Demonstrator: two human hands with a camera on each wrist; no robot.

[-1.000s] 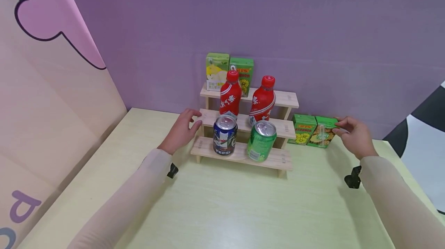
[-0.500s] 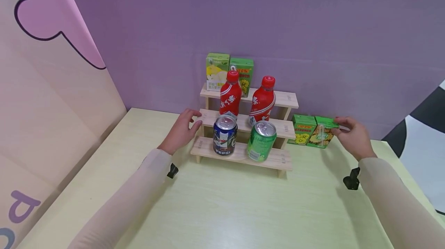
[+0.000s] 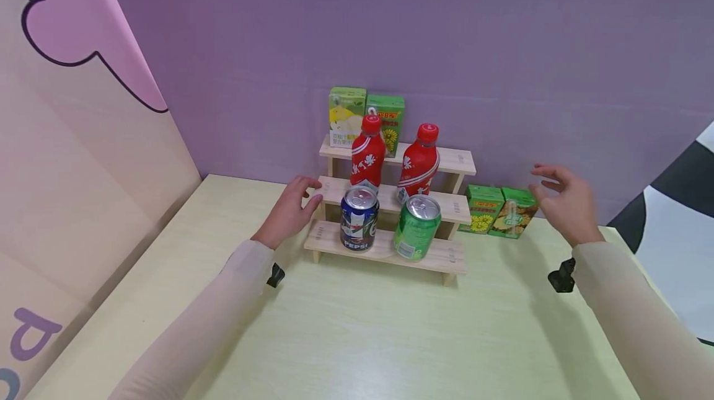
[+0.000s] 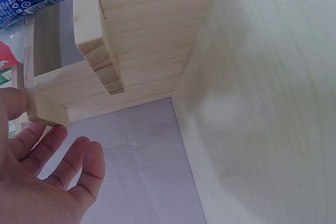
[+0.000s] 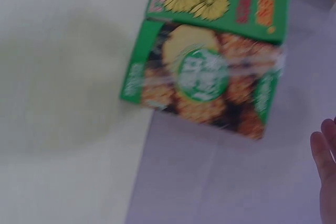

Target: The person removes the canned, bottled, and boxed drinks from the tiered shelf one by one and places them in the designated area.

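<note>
My left hand (image 3: 286, 213) pinches the left end of the middle shelf on a three-tier wooden stand (image 3: 320, 235); the left wrist view shows its thumb and fingers on either side of that board's end (image 4: 47, 111). My right hand (image 3: 570, 206), fingers loosely bent and holding nothing, hovers above and right of a green juice box with a pineapple picture (image 3: 514, 219). That box stands on the table beside another green juice box with yellow flowers (image 3: 483, 211). In the right wrist view the pineapple box (image 5: 199, 85) is apart from my fingertips (image 5: 317, 148).
A blue Pepsi can (image 3: 359, 223) and a green can (image 3: 417, 229) stand on the bottom shelf. Two red bottles, one left (image 3: 367, 158) and one right (image 3: 418, 164), occupy the middle shelf. Up top are a pear juice box (image 3: 346, 115) and a green box (image 3: 390, 116). A purple wall (image 3: 251, 77) rises behind.
My right hand has let go of the pineapple juice box and lifted up off it. The left hand stays at the shelf end.
</note>
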